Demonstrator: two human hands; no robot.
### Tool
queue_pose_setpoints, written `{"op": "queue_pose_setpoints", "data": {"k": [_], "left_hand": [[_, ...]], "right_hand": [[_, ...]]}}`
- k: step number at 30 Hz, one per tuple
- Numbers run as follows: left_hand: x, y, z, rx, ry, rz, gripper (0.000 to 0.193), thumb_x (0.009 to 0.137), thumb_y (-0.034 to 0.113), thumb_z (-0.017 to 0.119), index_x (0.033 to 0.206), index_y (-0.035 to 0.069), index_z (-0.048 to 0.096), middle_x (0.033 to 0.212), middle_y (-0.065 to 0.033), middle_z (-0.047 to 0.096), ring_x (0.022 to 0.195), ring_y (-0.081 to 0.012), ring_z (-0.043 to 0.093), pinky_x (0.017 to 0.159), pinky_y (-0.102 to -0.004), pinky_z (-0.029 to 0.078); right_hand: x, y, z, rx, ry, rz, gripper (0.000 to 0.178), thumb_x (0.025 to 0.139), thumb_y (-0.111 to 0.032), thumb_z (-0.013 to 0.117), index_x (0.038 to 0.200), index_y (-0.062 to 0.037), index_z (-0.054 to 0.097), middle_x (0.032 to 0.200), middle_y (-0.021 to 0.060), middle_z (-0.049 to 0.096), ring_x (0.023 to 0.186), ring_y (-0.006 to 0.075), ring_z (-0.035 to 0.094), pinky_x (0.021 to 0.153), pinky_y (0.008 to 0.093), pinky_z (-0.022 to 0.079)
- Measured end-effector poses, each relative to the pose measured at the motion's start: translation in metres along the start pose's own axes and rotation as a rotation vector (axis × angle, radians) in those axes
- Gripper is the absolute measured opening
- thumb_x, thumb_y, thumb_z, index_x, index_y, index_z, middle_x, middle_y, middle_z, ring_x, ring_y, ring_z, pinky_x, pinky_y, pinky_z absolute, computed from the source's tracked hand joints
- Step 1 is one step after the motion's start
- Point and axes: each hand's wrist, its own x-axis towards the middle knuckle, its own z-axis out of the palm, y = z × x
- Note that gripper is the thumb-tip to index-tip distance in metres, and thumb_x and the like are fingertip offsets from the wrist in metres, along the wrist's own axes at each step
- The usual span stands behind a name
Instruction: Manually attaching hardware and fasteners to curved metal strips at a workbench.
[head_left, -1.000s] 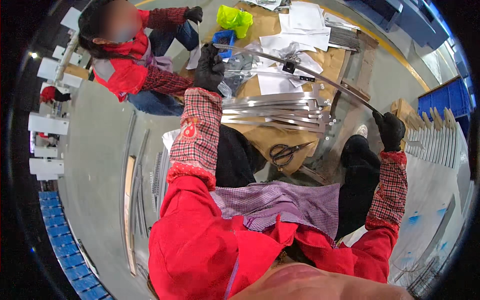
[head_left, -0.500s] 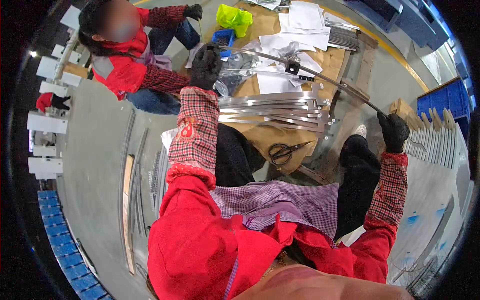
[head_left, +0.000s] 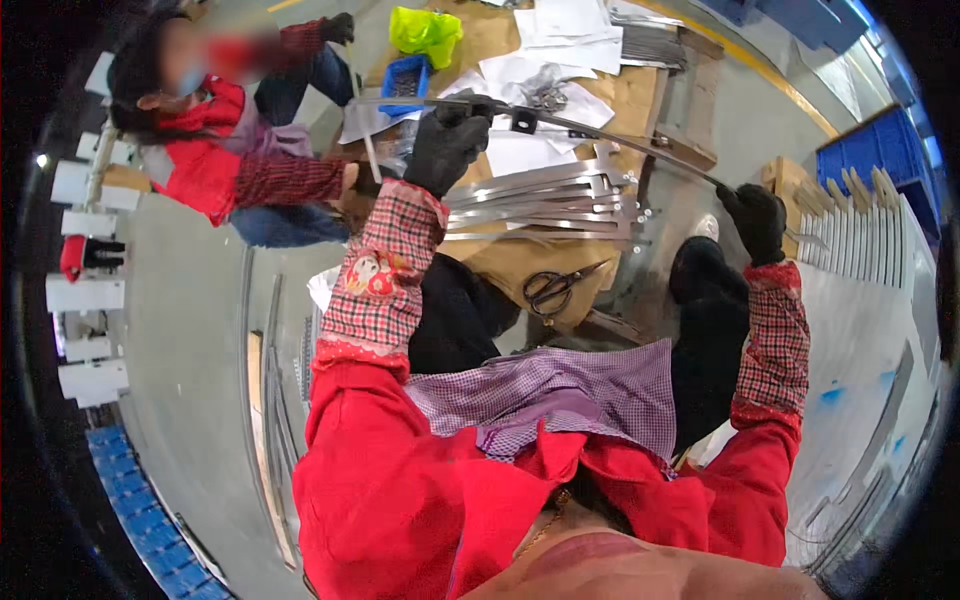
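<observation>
A long thin metal strip (head_left: 620,142) is held across in front of me, above a brown-paper-covered work surface. My left hand (head_left: 445,148), in a black glove, closes on it some way in from its left end. Black-gloved too, my right hand (head_left: 755,222) grips the strip's right end. A small black square block (head_left: 523,121) with a hole sits on the strip, just right of my left fingers. Below the strip lies a pile of flat metal strips (head_left: 540,205) with notched right ends. Black-handled scissors (head_left: 550,292) rest on the brown paper (head_left: 500,262) nearer to me.
White paper sheets (head_left: 565,50), a blue bin (head_left: 405,82) and a yellow-green bag (head_left: 427,35) lie beyond the strip. A co-worker in red (head_left: 200,165) sits at the left. At the right stand a row of pale upright panels (head_left: 865,235) and a blue crate (head_left: 875,150).
My left hand has shifted right along the strip toward the black block, so its left end now sticks out past the hand. The right hand keeps its grip. The view has moved slightly.
</observation>
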Motion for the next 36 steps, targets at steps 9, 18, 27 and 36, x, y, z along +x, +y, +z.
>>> {"op": "queue_pose_setpoints", "data": {"k": [9,18,27,36], "left_hand": [[-0.007,0.006,0.034,-0.241,-0.142,-0.094,0.02,0.077,0.007,0.061,0.096,0.0,0.06,0.065,-0.0041,0.056,0.054,-0.01,0.049,0.048,-0.0198,0.038],[-0.012,0.026,0.045,-0.013,-0.142,-0.097,0.019,0.078,0.006,0.064,0.096,0.0,0.06,0.067,-0.0038,0.057,0.053,-0.0098,0.048,0.047,-0.0195,0.039],[-0.013,0.013,0.054,-0.027,-0.316,0.001,0.027,0.076,0.002,0.067,0.102,0.001,0.06,0.075,-0.0045,0.061,0.068,-0.0108,0.055,0.062,-0.0164,0.042],[0.007,0.022,0.008,-0.06,-0.187,0.046,0.037,0.076,0.0,0.065,0.112,0.001,0.056,0.091,-0.0072,0.061,0.081,-0.0129,0.057,0.072,-0.0178,0.043]], "right_hand": [[0.007,-0.008,0.011,0.174,-0.058,0.056,0.041,0.078,-0.042,0.063,0.061,-0.0053,0.057,0.058,0.0073,0.056,0.047,0.0263,0.048,0.047,0.0366,0.038],[0.007,-0.009,0.013,-0.084,-0.172,0.164,0.045,0.076,-0.049,0.06,0.06,-0.0064,0.057,0.058,0.0073,0.056,0.047,0.0264,0.049,0.046,0.0365,0.038],[0.016,-0.025,0.012,0.068,-0.05,0.039,0.046,0.076,-0.042,0.064,0.053,-0.0043,0.052,0.048,0.0077,0.047,0.042,0.0242,0.04,0.045,0.0359,0.034],[0.007,0.018,0.018,-0.225,-0.019,0.036,0.05,0.079,-0.045,0.06,0.053,-0.0032,0.05,0.046,0.0088,0.044,0.041,0.0238,0.038,0.044,0.0371,0.033]]}}
